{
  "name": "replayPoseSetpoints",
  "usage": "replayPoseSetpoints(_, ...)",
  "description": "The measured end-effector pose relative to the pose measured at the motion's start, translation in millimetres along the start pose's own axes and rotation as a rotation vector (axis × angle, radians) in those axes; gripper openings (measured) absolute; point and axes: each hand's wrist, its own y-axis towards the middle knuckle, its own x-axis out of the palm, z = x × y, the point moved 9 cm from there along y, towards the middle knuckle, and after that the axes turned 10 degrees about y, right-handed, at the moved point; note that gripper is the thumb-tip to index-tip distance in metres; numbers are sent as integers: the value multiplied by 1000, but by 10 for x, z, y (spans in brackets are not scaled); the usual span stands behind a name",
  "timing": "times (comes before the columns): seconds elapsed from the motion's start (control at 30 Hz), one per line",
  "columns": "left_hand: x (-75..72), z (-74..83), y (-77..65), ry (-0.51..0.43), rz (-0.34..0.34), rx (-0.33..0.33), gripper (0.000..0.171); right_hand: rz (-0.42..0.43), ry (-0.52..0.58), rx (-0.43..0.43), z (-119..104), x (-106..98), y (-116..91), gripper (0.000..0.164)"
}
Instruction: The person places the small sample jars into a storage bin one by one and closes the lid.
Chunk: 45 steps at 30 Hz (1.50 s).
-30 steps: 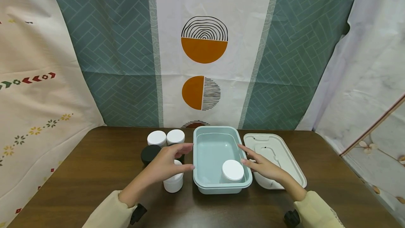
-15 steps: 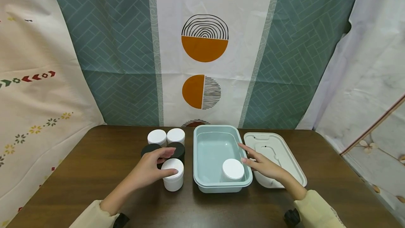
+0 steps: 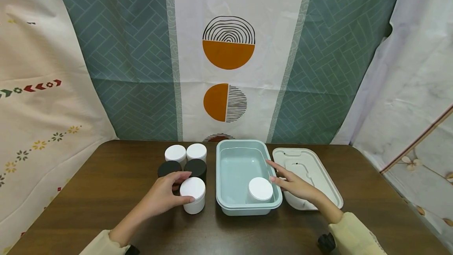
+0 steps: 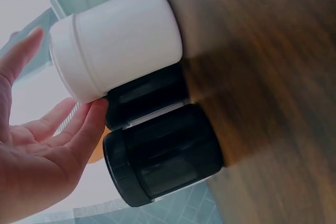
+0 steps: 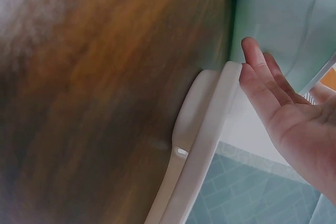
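Note:
My left hand is spread around the lid of a white jar on the table's left half. In the left wrist view, the fingertips lie against the lid's edge, while a gap shows between the thumb and the lid. Two black-lidded jars stand right behind this jar. On the other side, my right hand has its fingers extended at the right rim of a pale green plastic tub. Inside the tub, at its near right, another white jar stands upright.
Two more white-lidded jars stand at the back left. A whitish lid lies right of the tub, partly beneath my right hand. The wooden table ends at a patterned curtain.
My left hand has moved left and toward me, from beside the tub to the near white jar, and its thumb and fingers have drawn in around the lid. The right hand stays put.

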Motion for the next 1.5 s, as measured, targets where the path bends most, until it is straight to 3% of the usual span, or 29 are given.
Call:
replayPoseSetpoints(0.27,71,-49,-17,108,20,-9,68,-4,8,-1,6,-2,0,60)
replayPoseSetpoints(0.8,41,-24,-23,65,42,10,61,5,10,6,6,2,-8,61)
replayPoseSetpoints(1.0,-23,37,-9,22,31,10,61,13,1,10,-2,-1,-11,61)
replayPoseSetpoints(1.5,-216,325,75,68,84,43,57,1,12,2,5,7,-3,60)
